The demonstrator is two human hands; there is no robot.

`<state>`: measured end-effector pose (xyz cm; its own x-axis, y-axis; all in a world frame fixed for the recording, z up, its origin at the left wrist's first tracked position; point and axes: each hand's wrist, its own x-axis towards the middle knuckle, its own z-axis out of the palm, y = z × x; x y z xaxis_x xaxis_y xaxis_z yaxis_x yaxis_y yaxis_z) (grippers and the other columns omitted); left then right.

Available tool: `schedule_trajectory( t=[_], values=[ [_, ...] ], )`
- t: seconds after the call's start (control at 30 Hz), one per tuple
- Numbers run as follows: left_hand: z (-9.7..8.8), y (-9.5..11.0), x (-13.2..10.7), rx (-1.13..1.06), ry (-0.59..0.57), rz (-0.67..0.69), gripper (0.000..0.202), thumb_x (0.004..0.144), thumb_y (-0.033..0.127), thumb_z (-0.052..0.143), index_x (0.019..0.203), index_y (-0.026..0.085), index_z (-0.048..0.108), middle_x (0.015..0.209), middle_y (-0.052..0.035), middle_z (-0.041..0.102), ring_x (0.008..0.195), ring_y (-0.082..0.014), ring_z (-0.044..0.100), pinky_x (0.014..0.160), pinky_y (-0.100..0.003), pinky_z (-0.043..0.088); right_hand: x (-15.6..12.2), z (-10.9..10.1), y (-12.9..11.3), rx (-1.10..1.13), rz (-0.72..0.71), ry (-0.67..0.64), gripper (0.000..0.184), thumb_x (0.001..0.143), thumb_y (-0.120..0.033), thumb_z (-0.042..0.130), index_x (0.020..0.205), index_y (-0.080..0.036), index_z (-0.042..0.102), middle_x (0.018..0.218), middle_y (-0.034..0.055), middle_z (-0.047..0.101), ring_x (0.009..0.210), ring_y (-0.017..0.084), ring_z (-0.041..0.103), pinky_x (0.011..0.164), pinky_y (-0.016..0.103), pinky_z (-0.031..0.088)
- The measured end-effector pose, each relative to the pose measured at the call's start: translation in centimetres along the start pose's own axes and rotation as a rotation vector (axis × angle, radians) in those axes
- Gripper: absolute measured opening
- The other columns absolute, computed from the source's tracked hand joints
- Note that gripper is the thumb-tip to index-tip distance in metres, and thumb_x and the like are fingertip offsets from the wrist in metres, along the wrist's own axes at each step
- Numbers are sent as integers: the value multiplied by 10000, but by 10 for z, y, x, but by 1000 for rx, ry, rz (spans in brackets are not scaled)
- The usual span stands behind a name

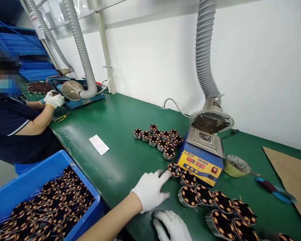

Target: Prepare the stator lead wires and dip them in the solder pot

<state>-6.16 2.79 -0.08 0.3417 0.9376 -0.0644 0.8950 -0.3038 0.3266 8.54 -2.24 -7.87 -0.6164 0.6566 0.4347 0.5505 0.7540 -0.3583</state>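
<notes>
My left hand [152, 190], in a white glove, reaches over the green table with its fingers apart. Its forefinger touches the side of a round motor stator [175, 169] with copper windings, just in front of the blue solder pot [200, 160]. At the bottom edge, my right hand [173, 226], also gloved, is partly cut off by the frame. Its fingers bend loosely, with a gap to the thumb and nothing visible between them. More stators [189, 196] stand in rows to the right of my hands, and another group [158, 137] stands behind the left one.
A blue crate [85, 180] full of stators is at lower left. A fume hose [205, 50] hangs over the solder pot. Beside it are a yellowish tub [237, 165], a blue-handled tool [276, 190] and cardboard [288, 177]. A paper slip [99, 144] lies on the table [122, 117]. A co-worker [17, 127] sits left.
</notes>
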Motion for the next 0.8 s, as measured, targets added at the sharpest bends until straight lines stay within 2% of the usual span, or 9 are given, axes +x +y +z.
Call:
schedule_trajectory(
  t=[0.1,0.23,0.3,0.37,0.5,0.57,0.67,0.73,0.8],
  values=[
    [-1,10,27,40,19,-11,551,804,390,537,1317,290,363,1358,-146,456,952,-307,620,766,-439,476,0,-1,0,84,34,-3,192,912,-240,415,892,-227,606,762,26,682,663,178,640,616,258,501],
    [-2,15,40,74,34,-85,380,791,434,565,1035,145,600,1206,-187,569,986,-341,589,793,-457,461,-3,-9,4,266,177,3,192,894,-283,467,920,-228,649,811,42,703,722,191,663,674,257,525],
    [1,14,28,71,19,-134,427,764,496,580,938,109,631,1016,-179,641,894,-333,612,764,-461,472,-4,-13,7,412,346,-1,211,881,-336,500,944,-227,669,899,65,709,813,212,667,757,280,524],
    [5,8,6,52,14,-133,375,747,459,620,894,115,650,965,-162,650,885,-319,613,797,-468,468,-3,-15,10,605,576,31,262,849,-411,542,955,-212,675,926,87,705,831,233,663,773,307,525],
    [11,-5,-41,-212,9,-42,201,664,312,741,824,202,687,1232,-106,575,1173,-307,482,1016,-469,340,7,-19,5,1032,940,291,392,717,-537,669,906,-194,653,816,81,690,730,227,643,687,317,533],
    [7,-9,-55,-423,-71,-84,215,592,318,793,754,218,694,1350,-87,490,1292,-322,358,1060,-472,294,14,-20,-5,1279,937,312,410,663,-518,734,916,-208,646,868,70,684,794,219,636,755,320,516],
    [-3,-10,-63,-683,-187,-67,246,603,338,782,807,233,692,1425,-73,407,1348,-297,283,1091,-454,263,24,-20,-23,1726,827,97,454,628,-495,776,959,-208,656,977,83,671,925,240,617,876,375,462],
    [-5,-9,-62,-768,-141,-42,260,673,348,723,898,231,667,1431,-81,397,1329,-261,332,1076,-420,301,28,-18,-33,1981,821,7,445,656,-502,755,969,-198,665,983,89,672,954,255,611,899,421,441],
    [-1,-7,-60,-737,-50,-54,454,641,326,735,1059,208,606,1439,-123,377,1316,-262,356,1055,-413,337,30,-13,-36,2139,874,41,410,687,-481,740,973,-195,670,981,83,675,975,254,606,912,433,429]
  ],
)
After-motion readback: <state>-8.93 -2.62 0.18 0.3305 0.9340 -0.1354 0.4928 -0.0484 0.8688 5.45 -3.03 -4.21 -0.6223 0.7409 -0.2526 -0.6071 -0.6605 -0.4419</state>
